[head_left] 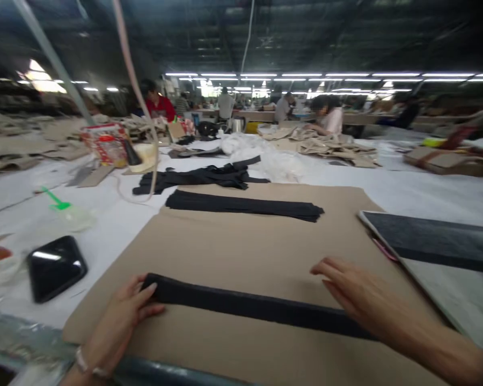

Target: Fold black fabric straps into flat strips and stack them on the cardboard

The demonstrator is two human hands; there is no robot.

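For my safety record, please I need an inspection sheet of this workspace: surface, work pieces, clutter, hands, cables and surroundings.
Surface: brown sheet lying on a white tabletop.
Work pieces: black strip across the sheet's near part; stacked black strips farther back.
Clutter: glossy black object and green-handled item at left; jumbled dark strips beyond the stack.
Hands: left hand holds the strip's left end; right hand open at its right part, contact unclear.
Cables: one pale cord hanging at left.
Surroundings: other people, lit ceiling tubes.
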